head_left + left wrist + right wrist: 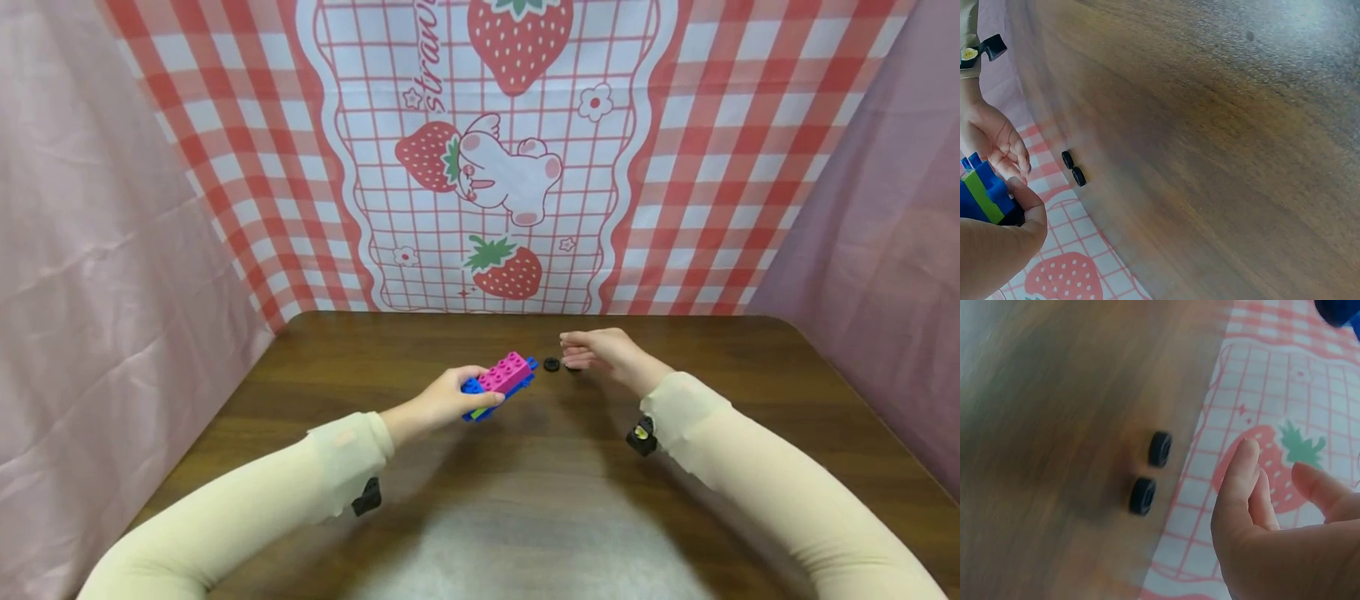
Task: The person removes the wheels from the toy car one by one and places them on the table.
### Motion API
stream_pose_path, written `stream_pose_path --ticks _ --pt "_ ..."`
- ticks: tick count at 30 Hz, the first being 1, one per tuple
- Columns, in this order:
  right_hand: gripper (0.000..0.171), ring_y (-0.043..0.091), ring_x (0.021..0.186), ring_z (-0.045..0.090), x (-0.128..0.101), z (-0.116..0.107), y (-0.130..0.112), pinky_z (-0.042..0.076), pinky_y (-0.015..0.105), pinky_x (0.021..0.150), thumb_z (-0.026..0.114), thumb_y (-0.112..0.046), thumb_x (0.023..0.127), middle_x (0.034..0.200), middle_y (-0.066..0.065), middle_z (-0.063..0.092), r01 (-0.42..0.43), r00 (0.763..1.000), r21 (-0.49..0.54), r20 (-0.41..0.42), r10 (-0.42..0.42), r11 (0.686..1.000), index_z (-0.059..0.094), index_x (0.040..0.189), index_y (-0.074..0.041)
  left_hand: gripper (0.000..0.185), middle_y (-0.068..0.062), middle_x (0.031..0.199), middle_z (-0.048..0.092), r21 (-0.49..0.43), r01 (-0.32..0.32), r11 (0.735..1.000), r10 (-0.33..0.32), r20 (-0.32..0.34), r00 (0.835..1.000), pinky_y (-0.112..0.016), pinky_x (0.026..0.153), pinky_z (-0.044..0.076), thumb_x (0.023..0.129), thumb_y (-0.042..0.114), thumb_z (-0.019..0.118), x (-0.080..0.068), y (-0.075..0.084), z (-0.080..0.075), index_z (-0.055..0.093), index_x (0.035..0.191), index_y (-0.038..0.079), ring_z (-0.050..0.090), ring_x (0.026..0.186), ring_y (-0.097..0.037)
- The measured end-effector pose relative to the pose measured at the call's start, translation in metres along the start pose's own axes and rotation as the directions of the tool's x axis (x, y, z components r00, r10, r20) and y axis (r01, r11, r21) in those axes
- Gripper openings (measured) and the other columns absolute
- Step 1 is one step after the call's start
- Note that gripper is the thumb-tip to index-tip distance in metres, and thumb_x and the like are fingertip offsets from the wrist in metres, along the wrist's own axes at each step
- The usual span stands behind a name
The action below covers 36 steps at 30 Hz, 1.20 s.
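My left hand [442,402] grips a toy-brick assembly. It has a pink studded brick [504,372] on top of a blue base [517,390], with a bit of lime green low on its side. In the left wrist view the blue-and-green side [985,195] shows beside the thumb. Just past the assembly, two small black toy tires [1160,449] [1142,495] lie close together on the table. My right hand [611,357] hovers by them with nothing in it. In the right wrist view its fingers [1238,487] are loosely bent, thumb and forefinger apart.
Brown wood-grain table [555,517] lies under both hands. A red-and-white strawberry-print cloth [487,167] hangs at its far edge. Pinkish curtains [97,250] close off both sides. Each wrist wears a black strapped device [642,437].
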State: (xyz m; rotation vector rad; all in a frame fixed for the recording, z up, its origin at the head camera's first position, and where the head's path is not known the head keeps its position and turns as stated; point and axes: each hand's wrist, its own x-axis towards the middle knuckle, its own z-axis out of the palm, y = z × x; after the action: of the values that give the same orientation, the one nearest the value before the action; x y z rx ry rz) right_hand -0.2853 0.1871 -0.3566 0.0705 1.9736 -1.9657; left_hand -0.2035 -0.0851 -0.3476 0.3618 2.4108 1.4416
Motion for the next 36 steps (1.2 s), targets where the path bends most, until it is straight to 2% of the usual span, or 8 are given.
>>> stream_pose_path --ticks 6,10,14,21,29,33,36 --pt "0.053 0.014 0.081 0.071 -0.010 0.016 -0.007 0.056 0.030 0.085 0.055 -0.023 0.099 0.085 0.003 0.070 -0.020 0.991 -0.043 0.134 0.026 0.999 0.043 0.133 0.017 0.045 -0.013 0.107 0.066 0.003 -0.034 0.999 0.034 0.017 0.999 -0.029 0.078 0.053 0.090 0.025 0.069 0.002 0.001 0.000 0.058 0.128 0.003 0.060 0.087 -0.015" --pt "0.058 0.015 0.084 0.070 -0.019 0.030 -0.012 0.053 0.035 0.093 0.052 -0.033 0.100 0.094 0.005 0.071 -0.010 0.976 -0.095 0.215 0.030 0.995 0.046 0.132 0.015 0.044 -0.014 0.106 0.066 0.028 -0.066 0.997 0.066 0.023 0.998 -0.027 0.077 0.052 0.089 0.023 0.069 0.002 0.000 -0.001 0.059 0.126 0.002 0.060 0.087 -0.015" --pt "0.061 0.013 0.083 0.070 -0.027 0.041 -0.015 0.052 0.037 0.094 0.054 -0.039 0.098 0.095 0.004 0.071 0.013 0.971 -0.146 0.237 0.022 0.989 0.051 0.129 0.013 0.043 -0.013 0.104 0.067 0.047 -0.098 0.994 0.096 0.030 0.995 -0.024 0.074 0.050 0.088 0.021 0.070 0.004 -0.001 -0.002 0.060 0.124 0.001 0.059 0.085 -0.013" --pt "0.051 0.010 0.075 0.069 -0.034 0.047 -0.017 0.056 0.028 0.082 0.062 -0.026 0.095 0.084 0.002 0.072 -0.003 0.967 -0.173 0.251 0.047 0.985 0.053 0.123 0.015 0.042 -0.012 0.105 0.067 0.060 -0.113 0.992 0.111 0.036 0.993 -0.022 0.074 0.050 0.087 0.021 0.073 0.005 0.002 -0.003 0.062 0.124 0.004 0.058 0.085 -0.011" --pt "0.048 0.012 0.076 0.069 -0.037 0.045 -0.016 0.055 0.030 0.085 0.062 -0.023 0.095 0.081 0.002 0.072 -0.009 0.954 -0.185 0.293 0.064 0.983 0.055 0.120 0.017 0.041 -0.011 0.103 0.067 0.033 -0.098 0.995 0.098 0.010 0.995 -0.023 0.072 0.051 0.085 0.021 0.075 0.002 0.005 -0.006 0.063 0.121 0.004 0.058 0.083 -0.011" --pt "0.046 0.011 0.078 0.069 -0.038 0.045 -0.014 0.056 0.028 0.081 0.059 -0.014 0.096 0.082 0.002 0.073 -0.006 0.935 -0.178 0.347 0.069 0.984 0.050 0.124 0.020 0.041 -0.009 0.103 0.067 0.048 -0.093 0.995 0.093 -0.007 0.996 -0.022 0.073 0.048 0.084 0.023 0.076 0.003 0.004 -0.008 0.065 0.120 0.006 0.057 0.083 -0.012" --pt "0.045 0.011 0.080 0.069 -0.038 0.044 -0.013 0.056 0.030 0.084 0.056 -0.012 0.097 0.085 0.002 0.073 0.000 0.925 -0.180 0.374 0.069 0.984 0.047 0.126 0.022 0.040 -0.010 0.106 0.066 0.029 -0.090 0.995 0.091 -0.021 0.996 -0.022 0.074 0.048 0.086 0.024 0.075 0.002 0.004 -0.009 0.064 0.120 0.007 0.056 0.085 -0.013"
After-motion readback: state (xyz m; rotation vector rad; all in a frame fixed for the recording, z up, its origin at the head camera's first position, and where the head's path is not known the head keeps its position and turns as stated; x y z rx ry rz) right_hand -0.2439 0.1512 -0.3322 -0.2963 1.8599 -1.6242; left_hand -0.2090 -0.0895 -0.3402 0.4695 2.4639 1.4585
